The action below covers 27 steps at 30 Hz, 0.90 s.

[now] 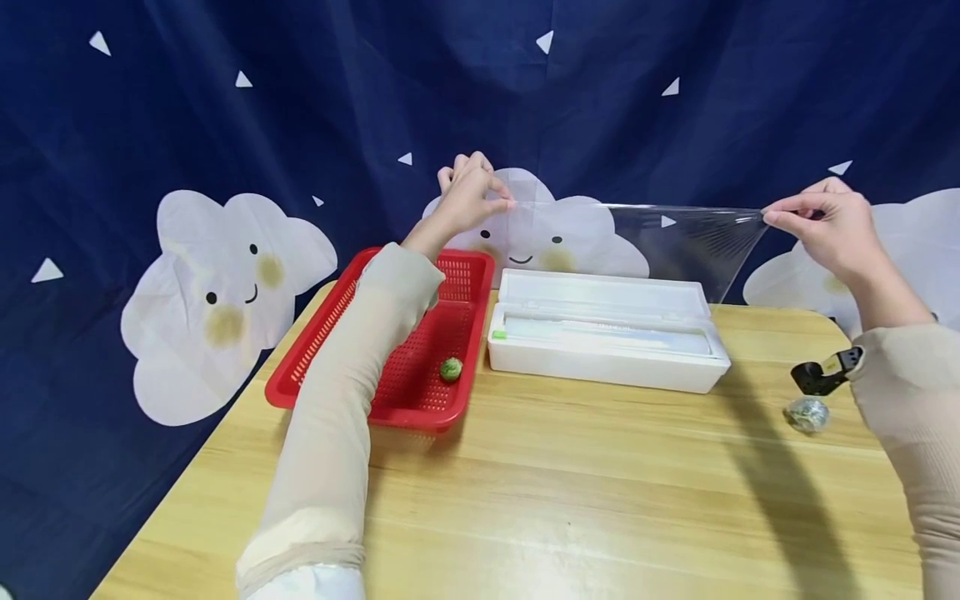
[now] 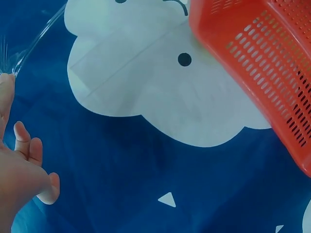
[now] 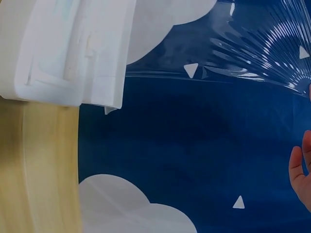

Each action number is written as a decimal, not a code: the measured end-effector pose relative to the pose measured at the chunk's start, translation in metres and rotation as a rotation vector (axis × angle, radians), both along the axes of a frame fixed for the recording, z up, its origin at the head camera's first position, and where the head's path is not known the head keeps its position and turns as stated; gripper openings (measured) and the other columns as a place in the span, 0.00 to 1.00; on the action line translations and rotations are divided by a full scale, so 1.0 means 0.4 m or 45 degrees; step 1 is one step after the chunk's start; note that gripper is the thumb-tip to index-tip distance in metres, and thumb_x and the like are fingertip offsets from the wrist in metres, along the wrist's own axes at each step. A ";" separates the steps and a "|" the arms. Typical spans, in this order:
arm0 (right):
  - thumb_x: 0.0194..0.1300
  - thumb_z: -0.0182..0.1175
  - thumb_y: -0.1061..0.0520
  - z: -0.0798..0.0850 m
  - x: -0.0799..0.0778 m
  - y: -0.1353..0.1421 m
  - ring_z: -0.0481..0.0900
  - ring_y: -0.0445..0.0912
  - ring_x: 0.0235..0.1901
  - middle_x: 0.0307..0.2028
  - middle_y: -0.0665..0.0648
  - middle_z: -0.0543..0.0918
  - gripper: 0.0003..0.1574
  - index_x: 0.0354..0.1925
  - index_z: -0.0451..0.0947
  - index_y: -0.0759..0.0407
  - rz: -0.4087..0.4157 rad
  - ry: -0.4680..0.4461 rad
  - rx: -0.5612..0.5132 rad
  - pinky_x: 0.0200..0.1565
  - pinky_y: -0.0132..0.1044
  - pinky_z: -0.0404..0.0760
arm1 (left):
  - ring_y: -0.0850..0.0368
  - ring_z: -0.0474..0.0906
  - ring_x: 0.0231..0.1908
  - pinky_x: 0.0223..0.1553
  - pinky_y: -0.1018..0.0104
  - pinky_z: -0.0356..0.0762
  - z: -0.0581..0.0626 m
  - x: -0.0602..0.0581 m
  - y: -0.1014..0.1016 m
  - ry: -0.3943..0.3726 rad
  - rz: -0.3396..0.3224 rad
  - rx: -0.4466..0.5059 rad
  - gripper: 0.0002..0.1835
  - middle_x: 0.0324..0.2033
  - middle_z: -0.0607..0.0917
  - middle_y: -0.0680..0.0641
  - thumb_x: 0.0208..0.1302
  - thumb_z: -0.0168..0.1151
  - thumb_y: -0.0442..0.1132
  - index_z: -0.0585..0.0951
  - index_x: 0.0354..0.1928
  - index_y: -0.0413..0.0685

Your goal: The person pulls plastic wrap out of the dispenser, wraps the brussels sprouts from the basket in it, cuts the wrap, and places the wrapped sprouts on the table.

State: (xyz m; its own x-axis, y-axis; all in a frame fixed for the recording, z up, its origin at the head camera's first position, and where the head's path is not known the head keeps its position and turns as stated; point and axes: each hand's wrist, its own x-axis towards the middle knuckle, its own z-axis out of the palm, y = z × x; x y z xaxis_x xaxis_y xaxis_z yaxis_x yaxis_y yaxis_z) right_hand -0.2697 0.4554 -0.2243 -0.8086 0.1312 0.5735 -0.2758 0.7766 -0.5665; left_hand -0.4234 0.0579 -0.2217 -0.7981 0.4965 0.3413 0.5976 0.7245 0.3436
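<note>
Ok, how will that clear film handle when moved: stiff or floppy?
The clear film is probably floppy: creases fan from where the right hand pinches it. It looks thin and see-through, so likely light, and may tear if pulled hard. If the left hand let go, it would probably sag, since its top edge is stretched between both hands.

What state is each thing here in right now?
Clear film: top edge stretched taut
Left hand: pinching the clear film
Right hand: pinching the clear film
White box: open
Red basket: upright
Green ball: unwrapped, inside the red basket
Round bundle: wrapped
</note>
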 end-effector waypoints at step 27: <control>0.57 0.63 0.60 0.071 -0.009 0.020 0.58 0.29 0.28 0.22 0.37 0.63 0.27 0.24 0.75 0.20 -0.102 0.014 0.077 0.33 0.27 0.53 | 0.54 0.54 0.53 0.54 0.55 0.43 0.087 -0.003 0.027 0.042 0.051 -0.094 0.12 0.46 0.67 0.50 0.60 0.58 0.51 0.85 0.42 0.58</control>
